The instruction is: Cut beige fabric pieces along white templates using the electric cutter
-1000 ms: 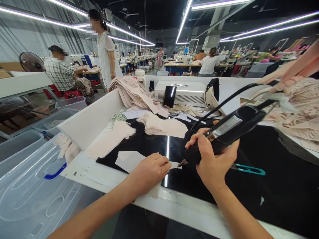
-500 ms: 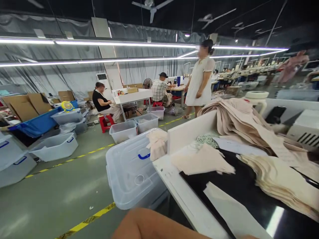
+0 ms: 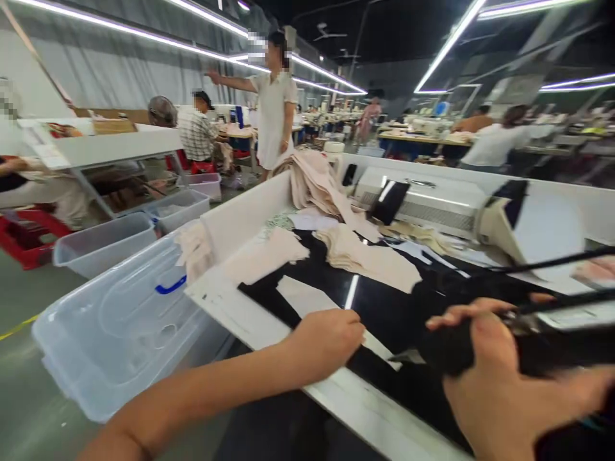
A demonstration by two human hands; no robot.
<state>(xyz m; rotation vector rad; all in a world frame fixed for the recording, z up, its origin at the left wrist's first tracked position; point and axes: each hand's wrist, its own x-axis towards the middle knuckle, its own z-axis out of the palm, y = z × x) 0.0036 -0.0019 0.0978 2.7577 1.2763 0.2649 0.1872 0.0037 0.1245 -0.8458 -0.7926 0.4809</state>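
My right hand (image 3: 500, 378) is wrapped round a black corded hand tool (image 3: 461, 349), its metal tip pointing left just above the black glossy work surface (image 3: 394, 314). My left hand (image 3: 331, 339) rests closed, knuckles up, on a pale fabric piece (image 3: 307, 299) at the table's near edge; what is under its fingers is hidden. The tool's cords (image 3: 552, 264) run off to the right. A stack of beige cut pieces (image 3: 369, 256) lies behind both hands.
A white table rim (image 3: 269, 326) borders the surface. A clear lidded bin (image 3: 120, 326) with a blue handle stands left, with more bins (image 3: 100, 243) behind it. A white machine (image 3: 432, 198) and draped beige cloth (image 3: 312, 182) sit at the back. A standing person (image 3: 271, 102) points left; other people sit at tables.
The view swung far left to the floor and bins, then back to the table. Both hands are again at the near edge, the tool blurred. The standing person has raised an arm.
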